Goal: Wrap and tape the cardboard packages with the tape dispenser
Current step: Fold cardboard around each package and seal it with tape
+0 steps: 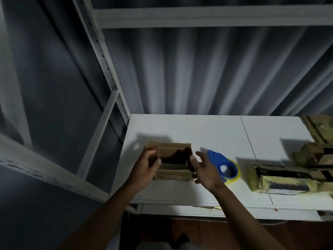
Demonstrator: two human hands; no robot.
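Two bare forearms rise from the bottom of the frame toward a small cardboard package (172, 160) just left of centre. The left hand (144, 170) grips the package's left end, thumb curled over the top edge and the other fingers hidden behind the cardboard. The right hand (205, 170) sits at the package's right end with fingers spread and relaxed; its thumb touches or nearly touches the cardboard there, and I cannot tell whether it bears any weight.

The package looks like folded corrugated card with loose flaps, its near lower edge already banded in yellowish tape. It should be light and fairly stiff across the flat panels yet springy at the folds, so the flaps are likely to open unless pinned. The two short ends look like the best holds, leaving the long faces free for tape.

Just right of the right hand, the blue tape dispenser (223, 166) lies on the white surface (198, 130), a yellowish tape roll showing beneath its ring. It is within easy reach and nobody holds it. Its smooth plastic handle should take a plain wrap grip.

Farther right, near the frame edge, several taped packages (288, 179) sit stacked, glossy with tape. A metal shelf frame (108, 65) climbs the upper left, and a corrugated wall (216, 69) fills the background.
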